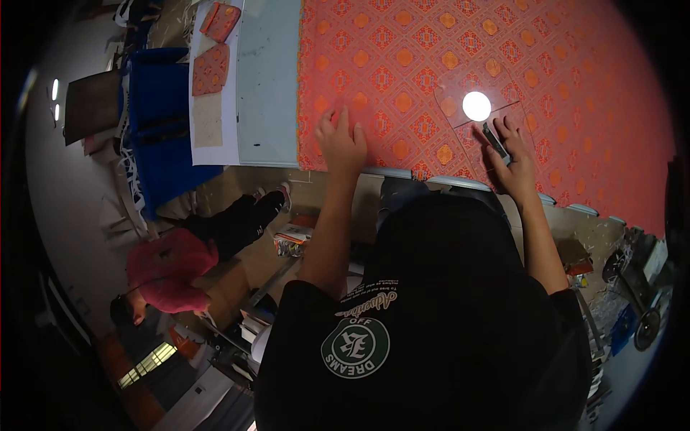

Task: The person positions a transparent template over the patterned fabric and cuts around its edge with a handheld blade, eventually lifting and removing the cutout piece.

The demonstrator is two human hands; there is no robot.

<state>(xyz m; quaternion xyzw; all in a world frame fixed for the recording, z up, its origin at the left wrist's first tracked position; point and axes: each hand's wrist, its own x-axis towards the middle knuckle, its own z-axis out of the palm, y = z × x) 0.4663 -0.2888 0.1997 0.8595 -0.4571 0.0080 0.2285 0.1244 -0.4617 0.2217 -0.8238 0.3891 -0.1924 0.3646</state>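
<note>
Red-and-orange patterned fabric (417,57) covers the right part of the long table. My left hand (342,140) lies on it near its left edge, fingers spread and holding nothing. My right hand (516,161) holds a slim dark tool with a pale grip (495,141) between thumb and fingers; I cannot make out its exact kind. Under and beyond that hand is a clear sheet template (449,108) with dark straight lines, lying on the fabric. A bright round glare hides part of the template.
Left of the fabric is bare grey tabletop (267,86). A white sheet (228,108) there carries patterned pieces (211,70) and a beige piece (208,121). Past it stands something blue (159,108). A person in a pink shirt (169,267) is at lower left, near boxes.
</note>
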